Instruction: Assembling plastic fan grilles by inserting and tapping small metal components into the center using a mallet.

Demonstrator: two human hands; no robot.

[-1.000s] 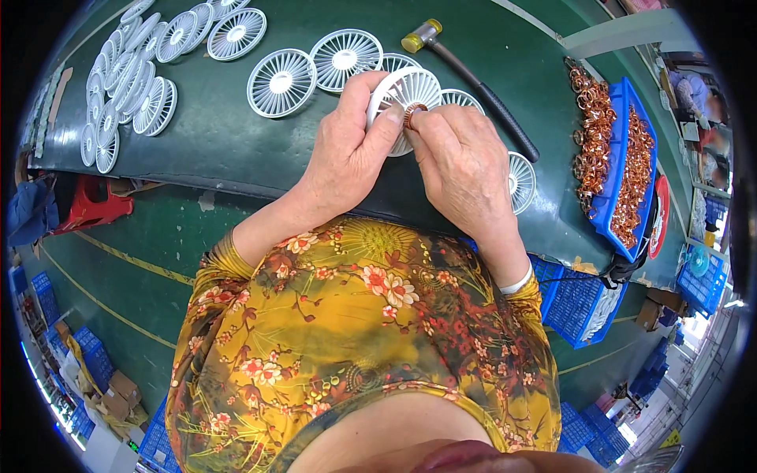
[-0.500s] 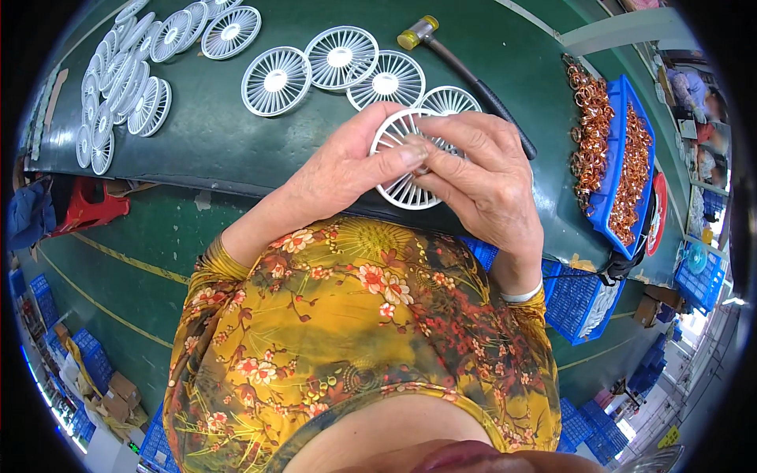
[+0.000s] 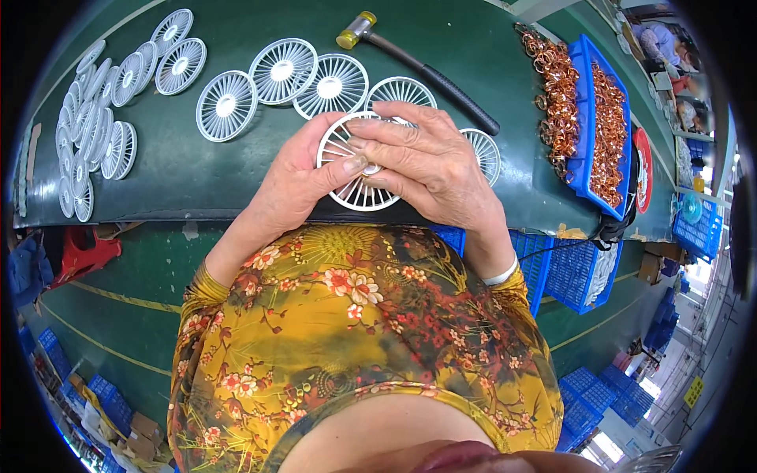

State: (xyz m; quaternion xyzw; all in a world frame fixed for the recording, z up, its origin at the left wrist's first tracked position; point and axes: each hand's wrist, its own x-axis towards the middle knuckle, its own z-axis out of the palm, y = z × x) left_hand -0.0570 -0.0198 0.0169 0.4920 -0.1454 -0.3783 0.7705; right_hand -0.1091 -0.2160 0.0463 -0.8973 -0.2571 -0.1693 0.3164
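Observation:
Between my two hands is a white spoked plastic wheel [image 3: 364,195], held up at the near edge of the green table. My left hand [image 3: 303,169] grips its left rim, thumb laid across the spokes toward the hub. Across the wheel's right side lie the fingers of my right hand [image 3: 438,165], their tips at the hub and hiding part of it. Whether a small part sits under those fingertips I cannot tell. Just beyond my hands lie more white wheels, among them one wheel [image 3: 330,87] and another [image 3: 482,154] partly behind my right hand.
A mallet [image 3: 426,71] with yellow faces and a black grip lies beyond my hands. To the right, copper-coloured rings [image 3: 552,102] are heaped beside a blue tray [image 3: 582,118] of the same rings. Many white wheels [image 3: 98,118] pile up at the left. Blue crates [image 3: 579,272] stand below the table.
The table's contents appear shifted left in the view. A white wheel formerly hidden now shows to the right of my right hand. Both hands still hold the same wheel, the right fingers at its hub.

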